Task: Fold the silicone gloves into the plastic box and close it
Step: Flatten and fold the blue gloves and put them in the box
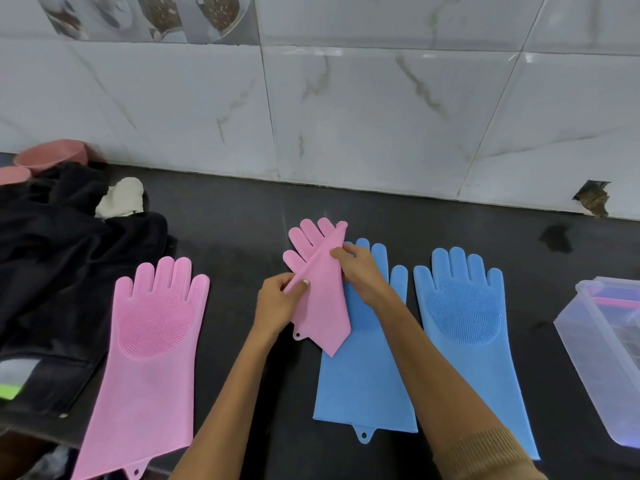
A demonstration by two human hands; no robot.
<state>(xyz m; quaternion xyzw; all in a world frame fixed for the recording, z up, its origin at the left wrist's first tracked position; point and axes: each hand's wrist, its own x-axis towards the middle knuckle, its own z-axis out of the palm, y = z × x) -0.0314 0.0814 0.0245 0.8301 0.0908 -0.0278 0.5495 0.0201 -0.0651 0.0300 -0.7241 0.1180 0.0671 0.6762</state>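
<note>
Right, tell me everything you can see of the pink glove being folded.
The folded pink glove looks like soft matte silicone. Its cuff half is doubled over lengthwise into a narrow slanted band that crosses the fingers, which splay out toward the wall. A small hanging tab with a hole shows at its near edge. The left hand pinches the fold's left edge; the right hand holds its right side. It partly overlaps a flat blue glove on the dark counter.

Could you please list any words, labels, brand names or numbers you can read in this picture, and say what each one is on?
None can be read. The pink gloves, blue gloves and plastic box show no print. The photo tiles on the wall carry pictures only, no legible text.
</note>
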